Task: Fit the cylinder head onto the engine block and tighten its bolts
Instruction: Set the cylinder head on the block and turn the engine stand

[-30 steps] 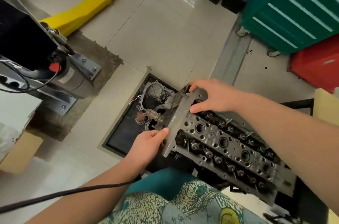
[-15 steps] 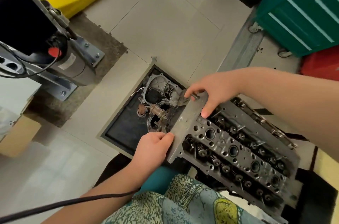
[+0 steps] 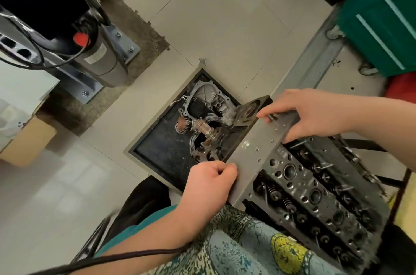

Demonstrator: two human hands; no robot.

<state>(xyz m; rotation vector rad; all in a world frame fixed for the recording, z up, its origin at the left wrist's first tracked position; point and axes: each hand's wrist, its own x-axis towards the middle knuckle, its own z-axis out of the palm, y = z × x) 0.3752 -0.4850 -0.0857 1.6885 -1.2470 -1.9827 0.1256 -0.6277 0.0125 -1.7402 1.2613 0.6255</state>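
Hands grip the cylinder head (image 3: 315,193) at its near end face, left hand (image 3: 209,187) curled on the lower corner, right hand (image 3: 308,115) over the upper; it looks heavy, rigid, oily, so hold it by the corners

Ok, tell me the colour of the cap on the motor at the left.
Red cap, clearest in the head view.

Your left hand (image 3: 208,184) has curled from flat fingers into a grip on the near corner of the cylinder head (image 3: 299,184), and your right hand (image 3: 308,115) has shifted over its far corner, fingers spread across the end face.
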